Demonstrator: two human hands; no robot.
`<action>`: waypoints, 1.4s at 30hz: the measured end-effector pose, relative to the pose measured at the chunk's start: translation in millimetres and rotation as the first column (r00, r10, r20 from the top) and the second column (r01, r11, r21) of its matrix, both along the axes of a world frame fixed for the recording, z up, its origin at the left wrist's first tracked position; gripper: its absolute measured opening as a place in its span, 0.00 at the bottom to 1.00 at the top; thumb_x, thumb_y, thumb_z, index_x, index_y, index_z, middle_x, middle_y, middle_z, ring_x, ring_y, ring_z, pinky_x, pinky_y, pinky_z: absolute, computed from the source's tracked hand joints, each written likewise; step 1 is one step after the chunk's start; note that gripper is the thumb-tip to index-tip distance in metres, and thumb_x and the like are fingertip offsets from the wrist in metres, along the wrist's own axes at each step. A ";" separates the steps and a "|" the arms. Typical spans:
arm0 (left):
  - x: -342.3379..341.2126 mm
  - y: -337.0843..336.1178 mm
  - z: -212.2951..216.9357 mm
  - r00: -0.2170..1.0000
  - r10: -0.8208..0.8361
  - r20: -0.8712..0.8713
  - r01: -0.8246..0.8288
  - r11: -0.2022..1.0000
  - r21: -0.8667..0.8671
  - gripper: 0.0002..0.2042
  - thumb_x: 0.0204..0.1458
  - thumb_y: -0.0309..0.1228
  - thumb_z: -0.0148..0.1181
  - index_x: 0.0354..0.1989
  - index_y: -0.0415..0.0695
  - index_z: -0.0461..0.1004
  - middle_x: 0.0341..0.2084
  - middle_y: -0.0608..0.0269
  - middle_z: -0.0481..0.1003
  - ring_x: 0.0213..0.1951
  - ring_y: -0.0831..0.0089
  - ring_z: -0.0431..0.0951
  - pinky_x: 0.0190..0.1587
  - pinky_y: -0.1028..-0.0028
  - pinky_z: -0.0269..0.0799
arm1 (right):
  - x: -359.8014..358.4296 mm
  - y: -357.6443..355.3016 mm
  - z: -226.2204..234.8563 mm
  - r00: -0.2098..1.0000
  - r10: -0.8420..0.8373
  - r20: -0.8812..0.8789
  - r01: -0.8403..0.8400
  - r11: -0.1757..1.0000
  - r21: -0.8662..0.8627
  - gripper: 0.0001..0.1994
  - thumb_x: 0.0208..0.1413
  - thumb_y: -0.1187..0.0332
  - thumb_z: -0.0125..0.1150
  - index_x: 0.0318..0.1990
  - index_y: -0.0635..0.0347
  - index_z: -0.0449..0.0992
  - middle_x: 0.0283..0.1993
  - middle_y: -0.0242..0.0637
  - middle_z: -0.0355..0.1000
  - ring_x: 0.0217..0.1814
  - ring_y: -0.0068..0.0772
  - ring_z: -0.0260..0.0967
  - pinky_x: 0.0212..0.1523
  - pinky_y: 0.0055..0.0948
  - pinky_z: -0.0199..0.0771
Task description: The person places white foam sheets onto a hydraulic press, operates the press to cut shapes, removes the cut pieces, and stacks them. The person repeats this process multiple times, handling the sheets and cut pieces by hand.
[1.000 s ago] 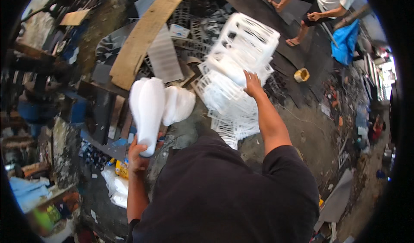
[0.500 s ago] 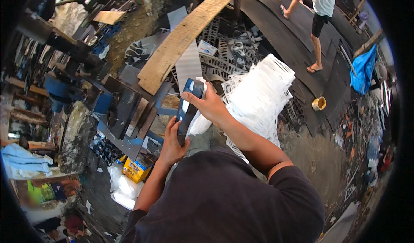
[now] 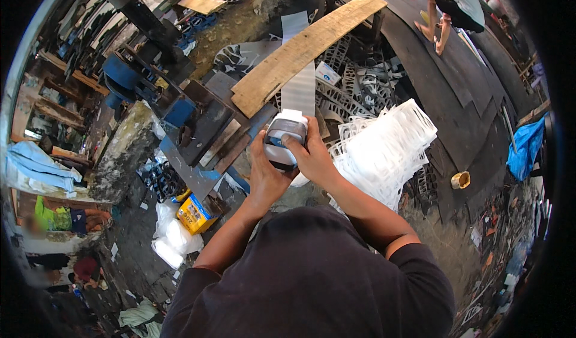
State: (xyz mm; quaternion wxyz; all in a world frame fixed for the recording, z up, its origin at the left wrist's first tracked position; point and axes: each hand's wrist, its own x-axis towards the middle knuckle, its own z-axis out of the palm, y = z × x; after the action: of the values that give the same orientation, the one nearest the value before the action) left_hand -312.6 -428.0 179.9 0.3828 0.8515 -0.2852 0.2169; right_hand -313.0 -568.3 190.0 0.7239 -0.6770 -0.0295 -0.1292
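Note:
Between my two hands is what looks like a sole-shaped cutting die point(image 3: 276, 138), a dark metal band with blue on it and white pieces inside. White material sticks out at its far end. My left hand point(image 3: 269, 177) wraps the left side and near end. My right hand point(image 3: 313, 156) grips the right side, its thumb laid across the middle. Just to the right lies a thick stack of white cut-out sheets point(image 3: 387, 149), full of holes. A long wooden board point(image 3: 306, 53) slants beyond my hands, over a white strip point(image 3: 296, 89).
Dark metal machinery point(image 3: 195, 134) stands left. A yellow box point(image 3: 195, 214) and white plastic bags point(image 3: 172, 233) lie on the floor. Cut-out scraps point(image 3: 354, 89) are heaped ahead. Right are dark sheets point(image 3: 435, 80), a yellow tape roll point(image 3: 460, 180) and a blue tarp point(image 3: 526, 149). Another person point(image 3: 459, 8) is far right.
The die has turned from upright and side-on to tilted away, its white far end now facing up. Both hands have shifted grip. The view has swung left; the other person's legs have bent.

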 end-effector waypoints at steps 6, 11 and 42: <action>-3.3 -5.1 10.2 0.999 0.025 0.035 -0.026 0.999 0.023 0.53 0.36 0.30 0.77 0.67 0.33 0.42 0.60 0.33 0.56 0.59 0.38 0.62 0.60 0.49 0.61 | 1.0 6.0 16.5 0.979 -0.164 -0.118 0.178 0.977 0.119 0.24 0.60 0.71 0.59 0.58 0.58 0.53 0.46 0.51 0.73 0.48 0.42 0.74 0.47 0.38 0.72; 0.5 2.6 3.6 0.991 0.001 0.130 -0.008 0.999 0.052 0.54 0.35 0.30 0.77 0.67 0.34 0.42 0.61 0.35 0.55 0.60 0.40 0.62 0.60 0.51 0.61 | 6.3 21.2 15.3 0.904 -0.419 0.088 0.418 0.908 0.024 0.22 0.57 0.80 0.55 0.57 0.55 0.59 0.43 0.43 0.73 0.45 0.33 0.73 0.46 0.27 0.71; 369.5 19.2 -164.5 0.816 0.447 -0.367 -0.406 0.894 0.187 0.61 0.35 0.44 0.77 0.71 0.37 0.38 0.68 0.40 0.51 0.68 0.49 0.55 0.67 0.59 0.55 | 39.8 -120.9 4.3 0.860 -0.498 -0.109 0.473 0.859 -0.196 0.36 0.57 0.75 0.62 0.69 0.57 0.48 0.54 0.43 0.65 0.51 0.31 0.68 0.52 0.29 0.70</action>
State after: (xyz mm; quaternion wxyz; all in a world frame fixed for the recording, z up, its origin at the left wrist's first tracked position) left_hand 56.8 -408.8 15.4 0.3314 0.9377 -0.0129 0.1038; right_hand -273.3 -689.2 194.3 0.6102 -0.7270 0.1886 -0.2520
